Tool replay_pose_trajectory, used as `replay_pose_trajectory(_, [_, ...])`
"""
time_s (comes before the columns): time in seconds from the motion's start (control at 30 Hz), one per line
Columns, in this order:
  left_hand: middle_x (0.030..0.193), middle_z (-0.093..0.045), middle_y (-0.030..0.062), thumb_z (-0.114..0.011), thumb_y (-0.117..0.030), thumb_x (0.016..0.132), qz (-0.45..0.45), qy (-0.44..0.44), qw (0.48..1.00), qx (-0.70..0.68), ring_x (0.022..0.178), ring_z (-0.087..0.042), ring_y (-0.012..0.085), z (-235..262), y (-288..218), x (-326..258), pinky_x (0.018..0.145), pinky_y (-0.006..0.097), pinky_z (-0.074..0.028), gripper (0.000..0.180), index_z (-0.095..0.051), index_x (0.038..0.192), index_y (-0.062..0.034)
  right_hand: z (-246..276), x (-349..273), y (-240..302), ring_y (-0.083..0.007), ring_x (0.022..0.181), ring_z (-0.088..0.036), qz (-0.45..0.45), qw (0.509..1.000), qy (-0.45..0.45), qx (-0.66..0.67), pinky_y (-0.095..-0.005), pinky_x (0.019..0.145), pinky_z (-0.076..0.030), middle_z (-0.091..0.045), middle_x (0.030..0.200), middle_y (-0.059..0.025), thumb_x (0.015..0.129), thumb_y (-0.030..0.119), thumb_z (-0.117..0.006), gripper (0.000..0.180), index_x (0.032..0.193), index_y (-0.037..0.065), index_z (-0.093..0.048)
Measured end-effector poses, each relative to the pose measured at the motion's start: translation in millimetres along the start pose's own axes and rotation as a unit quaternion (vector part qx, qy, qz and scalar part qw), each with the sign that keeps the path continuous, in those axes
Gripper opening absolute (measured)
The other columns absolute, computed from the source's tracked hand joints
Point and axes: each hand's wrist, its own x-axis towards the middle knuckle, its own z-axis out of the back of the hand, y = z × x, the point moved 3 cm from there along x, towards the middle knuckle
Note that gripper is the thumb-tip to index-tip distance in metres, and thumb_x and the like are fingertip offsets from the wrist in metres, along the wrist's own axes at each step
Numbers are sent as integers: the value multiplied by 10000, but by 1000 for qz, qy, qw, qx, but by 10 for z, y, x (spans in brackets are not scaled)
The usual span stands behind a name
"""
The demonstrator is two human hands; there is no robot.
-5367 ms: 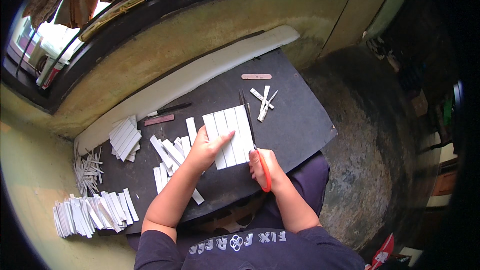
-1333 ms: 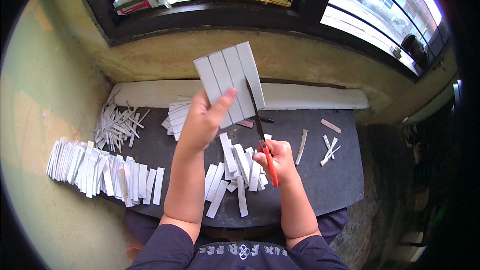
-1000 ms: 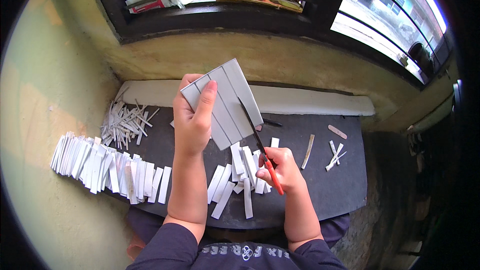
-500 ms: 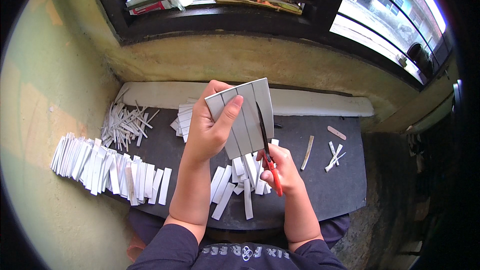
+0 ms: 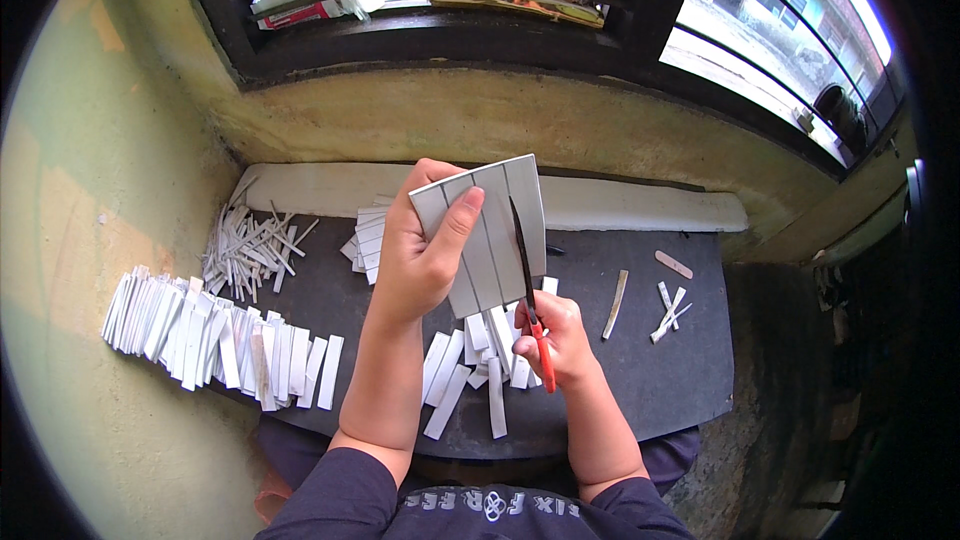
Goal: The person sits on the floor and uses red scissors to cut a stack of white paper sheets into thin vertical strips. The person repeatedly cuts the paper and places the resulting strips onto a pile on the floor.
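Above the dark counter (image 5: 640,340), left hand (image 5: 420,260) grips a lined card (image 5: 495,240) while right hand (image 5: 555,335) clasps red-handled scissors (image 5: 530,300) at its edge.

One dark work board (image 5: 640,360). On it: one loose heap of thin white slivers (image 5: 250,245) at its far left corner; one small stack of white strips (image 5: 365,235) beside that; four stray offcuts (image 5: 655,295) toward its right. One ruled grey card (image 5: 490,240); one red-handled scissors (image 5: 530,290).
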Motion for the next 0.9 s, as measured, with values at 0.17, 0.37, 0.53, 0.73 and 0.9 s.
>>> replay_pose_trajectory(0.17, [672,-463,-69,-554,-127,887,0,-3,1000,2,625,-383,-2,-6,-2,2,552,162,-307,85,-493,878,-67,-27,-36,-78,-144,465,-460,4,1000,-7,-18,-262,439,-355,-432,524,-37,675,714,-564,712,648,7,-480])
replay_pose_trajectory(0.37, [673,-454,-72,-551,-125,888,2,-5,1000,-5,625,-375,-1,-14,2,8,553,163,-301,83,-493,875,-66,-52,-31,-58,-167,462,-458,16,999,-21,-28,-276,440,-349,-439,526,-50,703,682,-561,685,623,8,-473])
replay_pose_trajectory(0.53, [666,-442,-76,-549,-125,890,2,-7,1000,-2,616,-361,-1,-7,0,9,548,165,-294,82,-494,874,-67,-78,-46,-89,-191,460,-428,18,999,-25,-21,-293,441,-345,-424,529,-62,698,603,-621,615,617,16,-455])
replay_pose_trajectory(0.73, [661,-441,-76,-547,-133,892,5,-11,1000,-19,606,-358,-3,-1,36,17,542,162,-288,89,-491,871,-66,-90,-47,-56,-198,448,-448,17,999,-32,-29,-291,439,-350,-437,511,-60,737,603,-592,621,584,18,-450])
replay_pose_trajectory(0.9, [659,-445,-74,-545,-139,893,-3,-15,1000,1,603,-361,-4,3,30,22,538,162,-291,93,-491,869,-68,-75,-34,-12,-196,430,-433,18,999,-37,-25,-294,430,-343,-421,493,-55,759,556,-606,589,572,22,-441])
